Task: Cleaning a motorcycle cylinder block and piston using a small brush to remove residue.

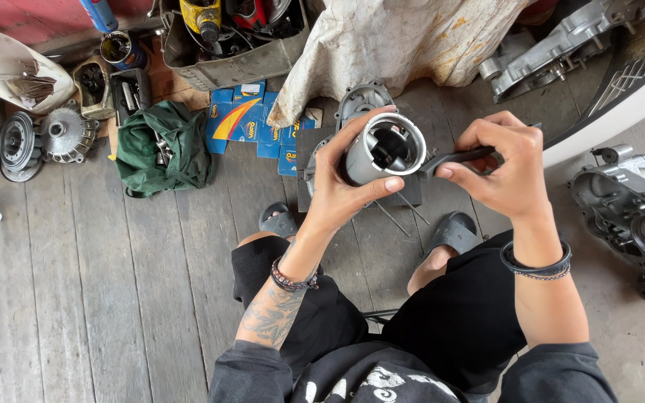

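My left hand grips a grey metal piston, its hollow open end turned up toward me. My right hand holds black pliers whose tip touches the piston's rim on the right side. Both hands hover over my knees, above an engine block with thin studs standing on the wooden floor.
A green bag of tools lies left, beside blue cardboard boxes. Clutch parts sit far left. A metal tray of tools is at the top, a stained cloth next to it. Engine casings lie right.
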